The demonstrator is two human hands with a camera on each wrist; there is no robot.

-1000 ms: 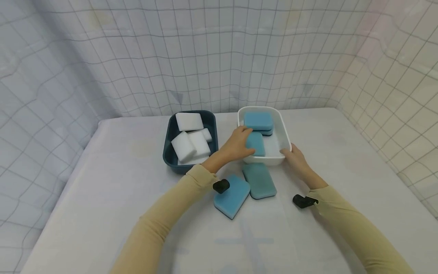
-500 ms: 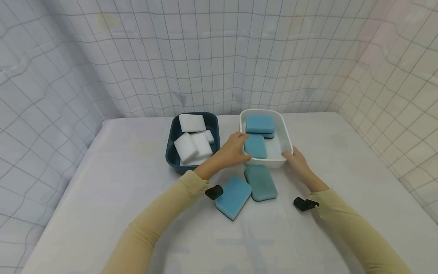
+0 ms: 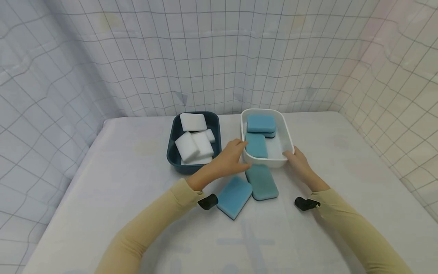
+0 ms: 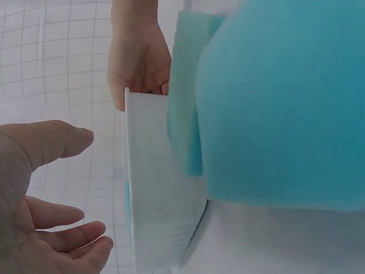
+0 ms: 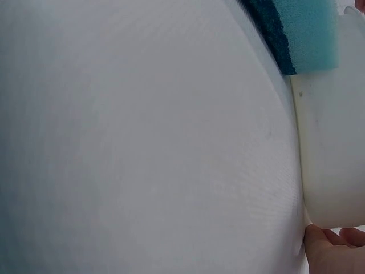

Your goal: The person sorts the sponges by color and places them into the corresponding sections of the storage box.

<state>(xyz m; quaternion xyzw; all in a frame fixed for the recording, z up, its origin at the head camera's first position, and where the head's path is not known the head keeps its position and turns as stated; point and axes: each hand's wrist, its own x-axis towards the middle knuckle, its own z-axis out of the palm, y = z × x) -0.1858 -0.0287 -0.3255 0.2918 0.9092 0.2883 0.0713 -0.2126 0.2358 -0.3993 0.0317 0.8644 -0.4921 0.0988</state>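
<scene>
A white plastic tub (image 3: 275, 148) at the right holds several blue sponges (image 3: 261, 123). My right hand (image 3: 301, 165) grips its near right corner, thumb over the rim; the right wrist view shows fingers against the tub's wall (image 5: 336, 148). My left hand (image 3: 227, 160) hovers by the near left corner, holding nothing. In the left wrist view its fingers are spread and loosely bent, a little apart from the tub (image 4: 159, 182). Below lie two loose sponges on the table: a bright blue one (image 3: 234, 196) and a greener one (image 3: 262, 182) that meets the tub's front.
Left of the white tub stands a dark blue tub (image 3: 170, 154) with several white foam blocks (image 3: 192, 121), partly behind my left forearm. The table (image 3: 137, 152) has a white cloth. Checked curtains (image 3: 198, 57) enclose its back and sides.
My left hand has drawn back from over the sponges in the white tub, toward the near left and outside the rim. The right hand keeps its hold on the corner.
</scene>
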